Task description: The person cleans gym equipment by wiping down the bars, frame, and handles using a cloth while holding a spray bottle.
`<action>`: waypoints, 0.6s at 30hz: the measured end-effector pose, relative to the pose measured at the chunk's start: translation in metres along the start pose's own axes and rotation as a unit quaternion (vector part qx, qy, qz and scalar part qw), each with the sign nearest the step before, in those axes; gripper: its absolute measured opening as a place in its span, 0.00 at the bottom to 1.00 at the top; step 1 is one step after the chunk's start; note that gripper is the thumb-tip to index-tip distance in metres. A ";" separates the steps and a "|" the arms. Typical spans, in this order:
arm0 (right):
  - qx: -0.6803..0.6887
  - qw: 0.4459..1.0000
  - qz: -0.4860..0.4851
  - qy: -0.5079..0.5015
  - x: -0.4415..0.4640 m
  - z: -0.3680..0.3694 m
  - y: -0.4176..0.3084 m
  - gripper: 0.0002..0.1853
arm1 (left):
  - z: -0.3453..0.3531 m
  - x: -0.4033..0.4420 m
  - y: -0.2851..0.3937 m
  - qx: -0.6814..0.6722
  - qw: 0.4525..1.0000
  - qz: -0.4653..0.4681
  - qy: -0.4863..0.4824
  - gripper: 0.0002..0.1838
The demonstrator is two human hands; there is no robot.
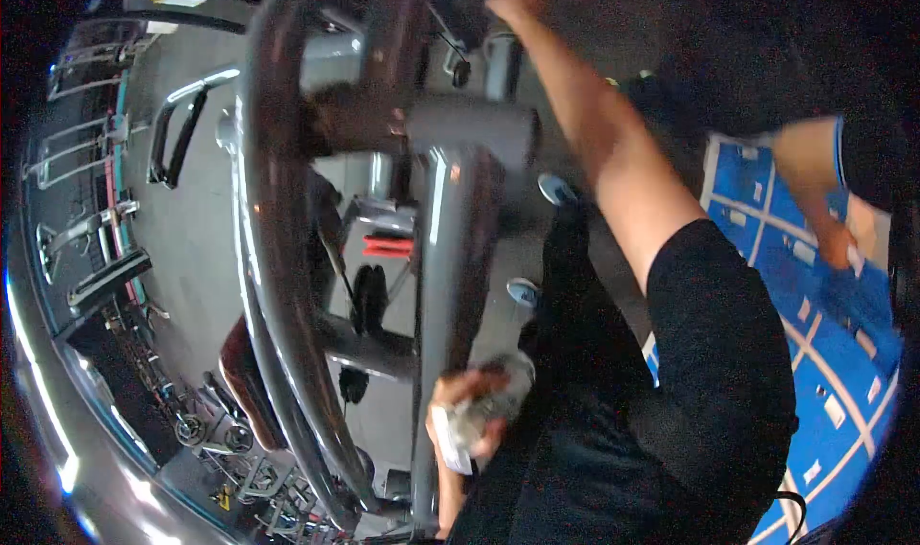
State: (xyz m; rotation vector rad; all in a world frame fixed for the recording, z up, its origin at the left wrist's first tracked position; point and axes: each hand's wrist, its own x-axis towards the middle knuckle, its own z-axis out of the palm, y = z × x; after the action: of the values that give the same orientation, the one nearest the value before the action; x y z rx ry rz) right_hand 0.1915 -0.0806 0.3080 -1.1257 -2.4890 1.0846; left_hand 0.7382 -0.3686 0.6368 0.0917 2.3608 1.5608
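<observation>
- Left hand — blurred, fingers curled round a pale bundle, too smeared to identify.
- The bundle is in that hand, just beside the grey tube of the machine frame, near the tube's end closer to the person; whether they touch, I cannot tell.
- Right hand — at the end of an outstretched arm, by a dark part near the frame's far edge; I cannot tell its grip.
- A maroon pad sits along the frame's outer edge.
- Shoes stand on the floor beside the frame.
</observation>
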 end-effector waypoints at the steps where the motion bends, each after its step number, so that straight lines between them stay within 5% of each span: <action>1: -0.034 0.998 0.004 -0.057 -0.042 -0.038 -0.009 0.41 | -0.002 0.004 -0.005 0.093 0.995 0.047 -0.009 0.40; 2: -0.064 0.992 0.007 -0.113 -0.084 -0.074 -0.013 0.44 | 0.003 0.011 -0.008 0.088 0.991 0.099 0.026 0.39; 4: 0.083 0.993 -0.031 -0.077 -0.169 -0.095 0.008 0.41 | 0.014 0.019 -0.012 -0.020 0.993 0.093 0.069 0.33; 5: 0.059 0.995 -0.048 -0.070 -0.204 -0.082 0.028 0.45 | 0.010 0.025 -0.011 0.024 0.991 0.125 0.043 0.31; 6: 0.036 0.995 -0.065 -0.062 -0.239 -0.065 0.049 0.49 | -0.007 0.035 -0.003 0.234 0.948 0.213 -0.020 0.30; 8: 0.010 0.995 -0.078 -0.061 -0.321 -0.075 0.071 0.45 | 0.019 0.034 -0.003 -0.085 0.986 0.118 0.081 0.31; 11: 0.022 0.994 -0.087 -0.065 -0.437 -0.093 0.106 0.45 | 0.016 0.035 0.002 -0.050 0.995 0.068 0.051 0.29; 16: 0.118 0.987 -0.031 -0.107 -0.470 -0.105 0.108 0.46 | 0.014 0.036 -0.004 -0.018 0.992 0.112 0.050 0.27; 18: -0.028 0.997 -0.048 -0.059 -0.455 -0.093 0.099 0.48 | 0.012 0.032 -0.004 -0.029 0.995 0.082 0.040 0.28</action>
State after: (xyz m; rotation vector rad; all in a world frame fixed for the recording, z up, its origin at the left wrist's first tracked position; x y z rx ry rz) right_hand 0.6026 -0.3127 0.3549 -0.9701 -2.6497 1.0913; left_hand 0.7120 -0.3531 0.6216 0.2184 2.4204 1.7388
